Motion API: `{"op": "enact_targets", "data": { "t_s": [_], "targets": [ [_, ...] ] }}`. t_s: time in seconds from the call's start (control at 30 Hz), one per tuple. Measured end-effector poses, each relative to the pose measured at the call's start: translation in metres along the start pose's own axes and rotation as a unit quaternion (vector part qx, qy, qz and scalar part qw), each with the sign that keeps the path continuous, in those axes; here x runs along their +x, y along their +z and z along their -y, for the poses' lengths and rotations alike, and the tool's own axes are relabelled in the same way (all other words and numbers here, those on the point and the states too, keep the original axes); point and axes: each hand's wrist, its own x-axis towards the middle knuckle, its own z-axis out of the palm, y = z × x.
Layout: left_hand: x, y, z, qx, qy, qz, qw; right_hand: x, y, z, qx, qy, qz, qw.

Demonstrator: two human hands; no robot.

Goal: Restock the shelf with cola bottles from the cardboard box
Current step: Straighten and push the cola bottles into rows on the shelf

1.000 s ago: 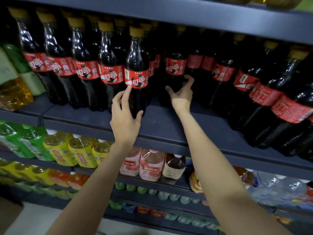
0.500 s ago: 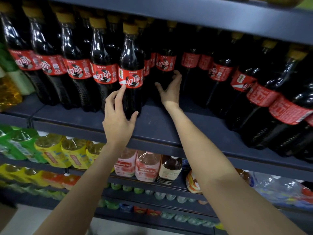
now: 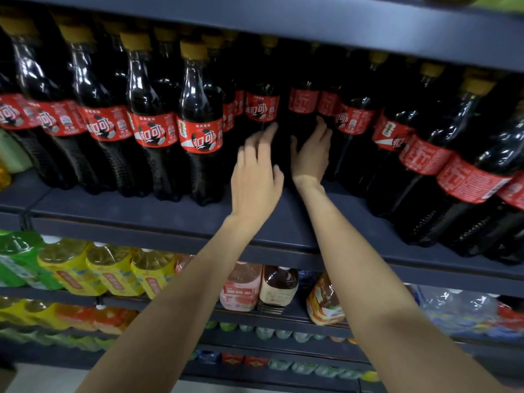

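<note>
Cola bottles (image 3: 200,123) crowd the dark shelf (image 3: 158,219) beside both hands' fingers (image 3: 268,137), which reach in loosely apart, gripping nothing; juice bottles (image 3: 113,268) below.

- Dim overall; deep shadow at the back of the shelf (image 3: 158,211).
- White glare streaks the cola bottles (image 3: 153,109).
- Edges bend; motion blur softens the lower rows.

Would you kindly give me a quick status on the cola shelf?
Both hands open, left hand and right hand reaching into a gap. Neither holds a bottle. Cola bottles upright in rows either side. Shelf front edge bare; nothing blocking.
</note>
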Motion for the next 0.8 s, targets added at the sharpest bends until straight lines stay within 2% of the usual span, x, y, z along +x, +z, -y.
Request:
{"op": "enact_targets", "data": {
  "t_s": [0.07, 0.13, 0.2, 0.37, 0.43, 0.53, 0.67, 0.73, 0.8],
  "targets": [
    [0.022, 0.02, 0.003, -0.003, -0.087, 0.002, 0.996, 0.005, 0.005, 0.004, -0.048, 0.003, 0.026, 0.999],
    [0.037, 0.035, 0.009, 0.021, -0.127, 0.015, 0.992, 0.01, 0.01, 0.007, -0.073, 0.012, 0.052, 0.996],
    [0.044, 0.047, 0.015, 0.069, -0.139, 0.032, 0.987, 0.013, 0.019, 0.01, -0.104, 0.021, 0.06, 0.993],
    [0.049, 0.061, 0.034, 0.183, -0.128, 0.005, 0.975, 0.02, 0.032, 0.018, -0.123, 0.044, 0.039, 0.991],
    [0.049, 0.063, 0.04, 0.199, -0.122, -0.005, 0.972, 0.02, 0.027, 0.018, -0.088, 0.04, 0.067, 0.993],
    [0.044, 0.062, 0.038, 0.16, -0.124, 0.011, 0.979, 0.012, 0.009, 0.009, 0.004, 0.022, 0.119, 0.993],
    [0.04, 0.058, 0.039, 0.108, -0.102, 0.035, 0.988, 0.006, -0.012, -0.005, 0.214, 0.0, 0.208, 0.954],
    [0.039, 0.058, 0.041, 0.104, -0.091, 0.024, 0.99, 0.008, -0.013, -0.005, 0.248, 0.015, 0.253, 0.935],
    [0.039, 0.06, 0.042, 0.098, -0.089, 0.021, 0.991, 0.009, -0.011, 0.0, 0.23, 0.039, 0.266, 0.935]
  ]
}}
